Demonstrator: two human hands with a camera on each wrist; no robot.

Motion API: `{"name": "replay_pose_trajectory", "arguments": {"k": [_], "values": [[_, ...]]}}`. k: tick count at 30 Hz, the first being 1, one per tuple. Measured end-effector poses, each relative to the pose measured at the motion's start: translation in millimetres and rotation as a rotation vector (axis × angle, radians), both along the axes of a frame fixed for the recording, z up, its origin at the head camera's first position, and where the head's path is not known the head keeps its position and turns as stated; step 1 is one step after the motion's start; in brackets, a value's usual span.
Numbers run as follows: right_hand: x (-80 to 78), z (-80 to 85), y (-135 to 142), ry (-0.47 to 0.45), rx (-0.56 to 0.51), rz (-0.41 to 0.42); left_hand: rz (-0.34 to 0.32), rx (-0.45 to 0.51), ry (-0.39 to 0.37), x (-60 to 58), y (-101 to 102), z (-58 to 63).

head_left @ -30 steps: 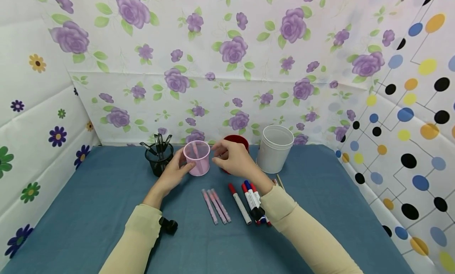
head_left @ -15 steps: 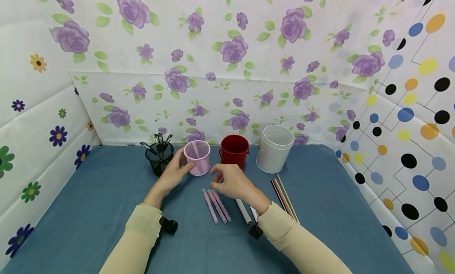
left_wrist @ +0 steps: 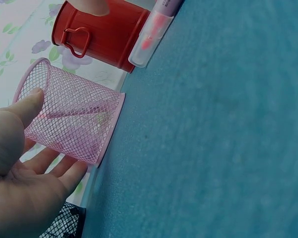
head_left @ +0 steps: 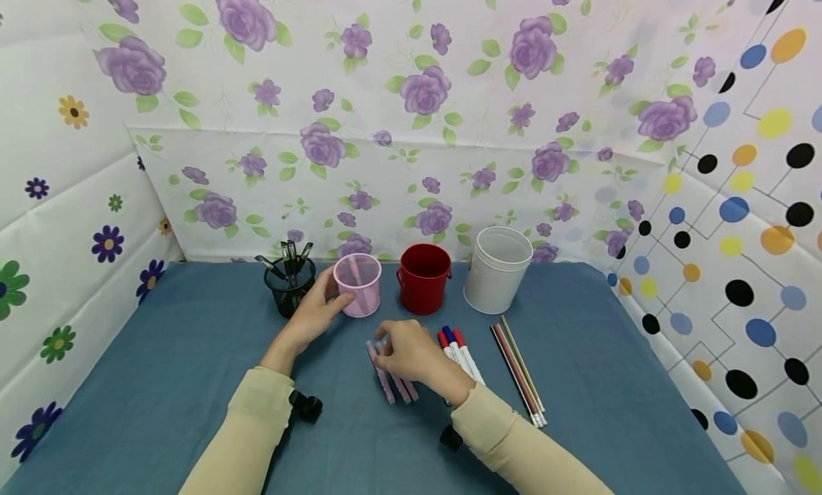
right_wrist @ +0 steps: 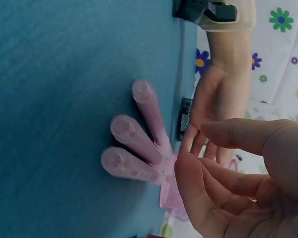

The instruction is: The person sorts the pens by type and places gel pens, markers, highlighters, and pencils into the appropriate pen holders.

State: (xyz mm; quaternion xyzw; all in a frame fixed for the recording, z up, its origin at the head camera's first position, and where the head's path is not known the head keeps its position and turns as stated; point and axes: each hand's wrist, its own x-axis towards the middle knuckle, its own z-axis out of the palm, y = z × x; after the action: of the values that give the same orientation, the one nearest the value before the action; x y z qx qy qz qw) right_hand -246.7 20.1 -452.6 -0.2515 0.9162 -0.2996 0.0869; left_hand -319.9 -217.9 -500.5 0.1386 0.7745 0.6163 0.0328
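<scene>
While the left hand (head_left: 312, 313) cups the pink mesh cup (head_left: 358, 284) from its left side, thumb near the rim and fingers resting along the wall, the cup stands upright toward the back edge of the blue table (head_left: 193, 352), probably steadied this way so that it will not tip or slide. One pink pen already leans inside it. The right hand (head_left: 403, 349) is down over the far ends of three pink pens (head_left: 392, 382) that lie side by side on the table, nearer the front edge than the cup; in the right wrist view its fingers (right_wrist: 198, 193) are curved with the thumb opposite them, close above the pens (right_wrist: 134, 144), but I cannot tell whether they already pinch one. The pens lie parallel, fanned slightly, which leaves each one easy to pick singly. Along the back edge the holders stand in a row: a black mesh cup (head_left: 288, 287) with dark pens left of the pink one, a red bucket (head_left: 423, 288) just right of it, and a white bucket (head_left: 496, 269) further right. Just right of the right hand lie markers with red and blue caps (head_left: 459, 349), and beyond them a bundle of thin pencils (head_left: 519, 370), each kind grouped apart, seemingly by colour to match a holder.
</scene>
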Motion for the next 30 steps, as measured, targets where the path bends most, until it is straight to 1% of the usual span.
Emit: {"name": "replay_pose_trajectory", "arguments": {"k": [7,11,14,18,22,25,30], "values": [[5.0,-4.7,-7.1,0.003,0.05,-0.038,-0.004,0.003,0.003,-0.9,0.6,0.5],[7.1,-4.9,-11.3,0.039,0.116,-0.052,-0.004,0.005,-0.004,-0.7,1.1,1.2],[8.8,-4.5,-14.4,0.068,0.146,-0.044,-0.001,0.004,-0.004,-0.6,1.1,1.2],[11.3,-5.7,-18.0,0.057,0.144,-0.04,0.002,-0.001,0.001,-0.8,1.1,0.9],[13.9,-7.1,-22.8,0.057,0.178,-0.043,0.003,-0.001,0.003,-0.6,1.3,0.9],[16.0,-8.0,-26.3,0.081,0.212,-0.036,0.005,-0.002,0.003,-0.5,1.4,0.9],[17.9,-8.5,-29.8,0.087,0.225,-0.027,0.011,-0.012,0.0,-1.0,0.9,0.3]]}}
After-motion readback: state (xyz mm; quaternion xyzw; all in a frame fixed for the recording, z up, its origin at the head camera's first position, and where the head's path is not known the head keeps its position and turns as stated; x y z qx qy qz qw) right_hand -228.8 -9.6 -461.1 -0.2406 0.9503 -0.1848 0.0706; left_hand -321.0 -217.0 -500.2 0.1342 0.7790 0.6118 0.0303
